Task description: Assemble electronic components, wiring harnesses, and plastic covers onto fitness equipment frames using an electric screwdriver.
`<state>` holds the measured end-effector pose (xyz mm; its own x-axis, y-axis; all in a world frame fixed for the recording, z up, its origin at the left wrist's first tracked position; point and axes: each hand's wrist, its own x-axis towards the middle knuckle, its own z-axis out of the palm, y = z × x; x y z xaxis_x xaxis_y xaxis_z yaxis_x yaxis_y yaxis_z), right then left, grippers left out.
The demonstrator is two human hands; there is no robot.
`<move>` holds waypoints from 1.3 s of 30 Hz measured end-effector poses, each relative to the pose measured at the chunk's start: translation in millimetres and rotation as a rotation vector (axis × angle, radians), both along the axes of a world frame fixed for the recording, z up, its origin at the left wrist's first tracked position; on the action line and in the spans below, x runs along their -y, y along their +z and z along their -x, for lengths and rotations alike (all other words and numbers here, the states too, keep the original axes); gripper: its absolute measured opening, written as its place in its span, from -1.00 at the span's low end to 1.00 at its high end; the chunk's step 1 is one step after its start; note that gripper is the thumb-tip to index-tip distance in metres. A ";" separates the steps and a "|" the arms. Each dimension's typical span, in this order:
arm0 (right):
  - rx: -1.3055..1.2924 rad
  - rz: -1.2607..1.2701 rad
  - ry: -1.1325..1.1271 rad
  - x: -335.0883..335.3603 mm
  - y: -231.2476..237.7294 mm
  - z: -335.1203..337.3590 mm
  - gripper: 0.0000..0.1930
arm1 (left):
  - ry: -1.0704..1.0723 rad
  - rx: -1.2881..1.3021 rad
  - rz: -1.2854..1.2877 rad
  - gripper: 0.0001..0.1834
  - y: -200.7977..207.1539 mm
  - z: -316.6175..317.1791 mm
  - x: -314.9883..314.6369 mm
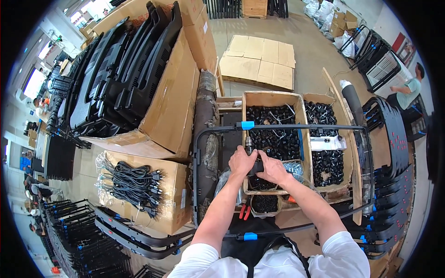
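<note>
My left hand (242,162) and my right hand (273,169) are closed together round a dark cordless drill (249,142). Its chuck points away from me, toward the far bar of a black rectangular frame (301,126). Much of the drill's body is hidden by my fingers. Blue tape (248,125) is wrapped on the far bar, just beyond the chuck. More blue tape (250,236) marks the near bar, close to my body. Under the frame, a wooden box (244,104) holds many small black plastic parts (273,143).
Left stands a cardboard box (174,111) of black plastic panels; nearer, black power cables (134,185) lie on another carton (178,199). Red-handled pliers (244,211) sit near my waist. Stacked black frames (391,199) stand right, near a seated person (408,92). Flattened cardboard (259,60) lies beyond.
</note>
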<state>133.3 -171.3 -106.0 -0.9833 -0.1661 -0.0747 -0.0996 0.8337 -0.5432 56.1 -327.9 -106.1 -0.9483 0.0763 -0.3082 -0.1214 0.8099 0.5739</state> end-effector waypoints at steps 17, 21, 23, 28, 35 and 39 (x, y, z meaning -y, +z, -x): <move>-0.057 -0.018 0.007 14.8 8.4 -7.9 -0.38 | -0.010 0.017 -0.004 -0.31 4.0 6.1 2.0; -0.008 -0.038 -0.009 18.7 13.0 -12.0 -0.38 | -0.019 0.022 -0.013 -0.30 3.4 2.4 4.5; -0.006 -0.038 -0.010 18.7 13.7 -14.1 -0.37 | -0.021 0.029 -0.013 -0.29 3.2 1.0 4.7; 0.039 -0.050 -0.031 22.1 19.3 -19.8 -0.36 | -0.030 0.039 -0.013 -0.28 2.9 -3.8 7.5; 0.064 -0.063 -0.042 24.1 18.8 -27.3 -0.36 | -0.019 0.035 -0.044 -0.25 1.2 -11.9 10.2; 0.036 -0.084 -0.038 26.1 19.2 -34.8 -0.35 | 0.003 0.016 -0.074 -0.27 3.8 -21.4 12.6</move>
